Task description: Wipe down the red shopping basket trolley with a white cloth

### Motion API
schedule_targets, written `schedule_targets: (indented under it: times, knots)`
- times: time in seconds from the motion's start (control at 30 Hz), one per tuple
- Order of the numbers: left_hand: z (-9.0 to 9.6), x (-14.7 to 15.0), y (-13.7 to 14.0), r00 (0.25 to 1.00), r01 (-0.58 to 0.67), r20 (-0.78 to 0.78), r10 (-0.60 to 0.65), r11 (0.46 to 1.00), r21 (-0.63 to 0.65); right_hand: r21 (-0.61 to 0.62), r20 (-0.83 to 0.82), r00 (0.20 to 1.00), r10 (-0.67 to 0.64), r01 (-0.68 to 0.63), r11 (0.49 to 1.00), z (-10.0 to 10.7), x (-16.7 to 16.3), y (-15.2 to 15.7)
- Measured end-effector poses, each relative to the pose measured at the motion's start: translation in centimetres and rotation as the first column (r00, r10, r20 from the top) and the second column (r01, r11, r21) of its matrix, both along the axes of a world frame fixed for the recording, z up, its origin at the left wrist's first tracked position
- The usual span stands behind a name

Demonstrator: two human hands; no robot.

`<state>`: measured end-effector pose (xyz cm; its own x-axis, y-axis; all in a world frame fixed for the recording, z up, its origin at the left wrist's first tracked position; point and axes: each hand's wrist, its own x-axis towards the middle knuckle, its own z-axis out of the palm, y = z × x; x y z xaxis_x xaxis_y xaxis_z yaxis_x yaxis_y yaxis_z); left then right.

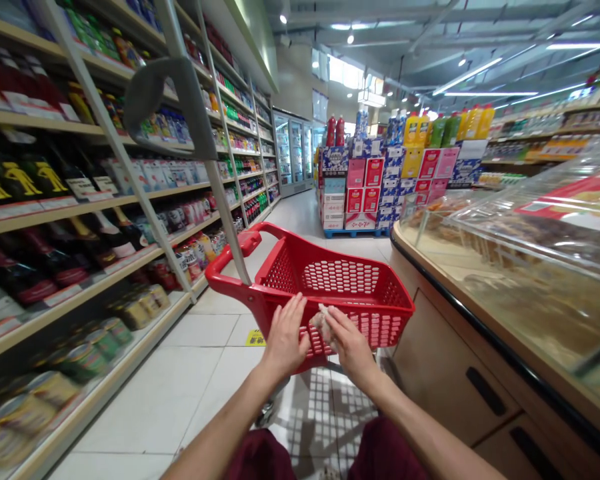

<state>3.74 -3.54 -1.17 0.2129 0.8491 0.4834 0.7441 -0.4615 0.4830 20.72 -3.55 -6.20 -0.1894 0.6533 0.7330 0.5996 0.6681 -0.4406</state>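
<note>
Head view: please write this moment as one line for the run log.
left hand: open, at near rim of red shopping cart | right hand: holding crumpled pale cloth or tissue | bottle shelves: left

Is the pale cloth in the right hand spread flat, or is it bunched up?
Bunched up: the pale cloth shows as a small crumpled wad at the right hand, not spread.

The basket (375, 309) is honeycomb-patterned red; the cloth (322, 324) whitish; the trousers (387, 451) maroon.

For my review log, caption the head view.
Left hand at a red shopping cart, right hand holding a pale crumpled wad.
</note>
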Motion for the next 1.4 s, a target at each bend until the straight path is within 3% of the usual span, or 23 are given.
schedule_targets:
  times: [0.03, 0.1, 0.17, 0.3, 0.37, 0.43, 0.5, 0.53, 0.63, 0.8, 0.87, 0.93, 0.97, 1.07, 1.13, 1.2, 1.3, 1.4]
  knots:
    - [-0.6, 0.5, -0.1, 0.982, 0.041, 0.187, -0.024, 0.995, -0.092, -0.035, -0.040, 0.999, 0.032, -0.034, 0.999, 0.6, -0.4, -0.3]
    - [-1.9, 1.4, -0.5, 0.851, 0.171, 0.526, 0.007, 0.942, -0.289, -0.079, -0.133, 0.989, 0.065, -0.076, 0.994, 1.1, -0.9, -1.0]
    - [-2.9, 2.4, -0.9, 0.712, 0.297, 0.698, 0.076, 0.868, -0.398, -0.103, -0.236, 0.971, 0.031, -0.057, 0.993, 1.1, -1.3, -1.4]
    - [-3.9, 4.4, -2.2, 0.622, 0.363, 0.770, 0.139, 0.821, -0.441, -0.125, -0.386, 0.907, -0.167, 0.128, 0.984, 0.0, -2.2, -1.6]
    - [-4.0, 5.0, -2.8, 0.568, 0.391, 0.803, 0.178, 0.801, -0.454, -0.106, -0.366, 0.907, -0.210, 0.183, 0.977, -1.3, -2.8, -2.0]
    - [-4.2, 4.9, -3.2, 0.436, 0.443, 0.864, 0.249, 0.777, -0.448, -0.070, -0.239, 0.958, -0.158, 0.146, 0.987, -2.8, -3.4, -2.8]
    - [-4.4, 4.2, -3.6, 0.295, 0.534, 0.892, 0.342, 0.716, -0.451, -0.058, -0.044, 0.997, -0.059, 0.056, 0.997, -3.9, -3.6, -3.8]
    - [-4.4, 3.8, -3.7, 0.268, 0.582, 0.884, 0.382, 0.667, -0.465, -0.069, 0.047, 0.999, -0.010, 0.013, 0.998, -4.2, -3.6, -4.3]
    - [-4.4, 2.8, -4.0, 0.311, 0.653, 0.852, 0.422, 0.556, -0.513, -0.086, 0.173, 0.981, 0.088, -0.074, 0.994, -4.2, -3.3, -5.0]
    - [-3.8, 2.3, -3.9, 0.192, 0.643, 0.889, 0.417, 0.631, -0.435, 0.023, 0.010, 0.997, -0.070, 0.070, 0.997, -3.9, -4.1, -4.4]
    - [-3.6, 1.2, -3.8, 0.249, 0.649, 0.851, 0.462, 0.573, -0.501, 0.045, 0.022, 0.997, -0.080, 0.079, 0.996, -3.7, -5.1, -3.8]
    - [-3.2, -0.9, -3.6, 0.404, 0.620, 0.790, 0.461, 0.497, -0.607, 0.071, 0.084, 0.996, -0.014, 0.008, 0.997, -2.7, -6.4, -2.7]
    - [-2.9, -2.2, -3.3, 0.502, 0.554, 0.753, 0.425, 0.511, -0.657, 0.103, 0.123, 0.992, 0.030, -0.042, 0.994, -1.7, -7.2, -1.9]
    - [-1.8, -6.6, -2.1, 0.722, 0.175, 0.586, 0.368, 0.722, -0.669, 0.270, 0.211, 0.975, 0.077, -0.134, 0.954, 2.4, -10.2, 1.6]
    - [-1.0, -9.2, -1.3, 0.759, -0.059, 0.496, 0.422, 0.803, -0.593, 0.362, 0.266, 0.963, 0.049, -0.147, 0.921, 4.1, -11.9, 3.9]
    - [-0.4, -11.1, -0.9, 0.761, -0.168, 0.459, 0.459, 0.822, -0.544, 0.372, 0.365, 0.930, 0.042, -0.187, 0.909, 3.4, -12.7, 5.3]
    - [-0.2, -12.6, -1.2, 0.792, -0.249, 0.400, 0.462, 0.842, -0.479, 0.268, 0.549, 0.831, 0.089, -0.277, 0.923, -0.8, -11.8, 5.3]
    - [-0.5, -12.5, -1.5, 0.829, -0.285, 0.343, 0.442, 0.861, -0.420, 0.244, 0.573, 0.812, 0.116, -0.304, 0.921, -3.0, -9.9, 4.8]
